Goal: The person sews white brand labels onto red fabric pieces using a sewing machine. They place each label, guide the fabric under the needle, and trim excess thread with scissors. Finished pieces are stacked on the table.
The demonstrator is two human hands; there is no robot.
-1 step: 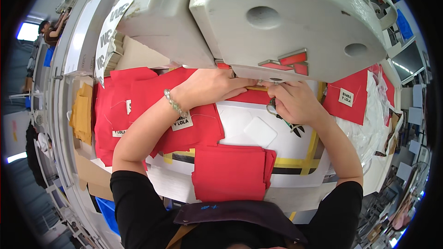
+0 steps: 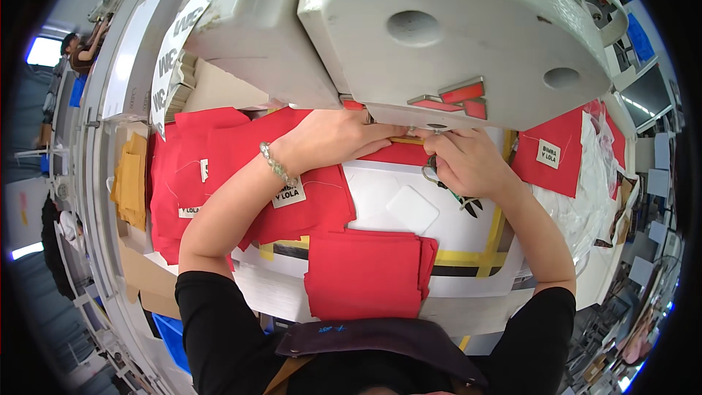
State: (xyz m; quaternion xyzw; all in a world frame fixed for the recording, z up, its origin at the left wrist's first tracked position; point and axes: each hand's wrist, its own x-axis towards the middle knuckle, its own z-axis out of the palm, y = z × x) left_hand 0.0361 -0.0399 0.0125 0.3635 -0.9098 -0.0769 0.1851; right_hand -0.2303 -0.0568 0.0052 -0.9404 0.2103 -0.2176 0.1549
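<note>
My left hand [image 2: 344, 135], a bead bracelet at its wrist, has its fingers curved onto red fabric [image 2: 398, 152] beneath the white sewing machine head [image 2: 453, 44], at a thin yellow strip. My right hand [image 2: 468, 164] is closed around small metal scissors [image 2: 431, 172], its fingertips at the same edge under the machine beside the left ones. The needle area is mostly hidden. Red fabric pieces with white labels [image 2: 183, 153] lie under and beside my left forearm. A folded red stack [image 2: 365, 274] sits at the near edge, below a white rounded card [image 2: 412, 210].
A labelled red piece [image 2: 541, 175] and crumpled white plastic [image 2: 585, 223] lie right. Left are yellow pieces [image 2: 130, 179] in a box, a long white box [image 2: 135, 58], cardboard [image 2: 146, 278] and a blue bin [image 2: 170, 340]. A person [image 2: 82, 51] works at the far left.
</note>
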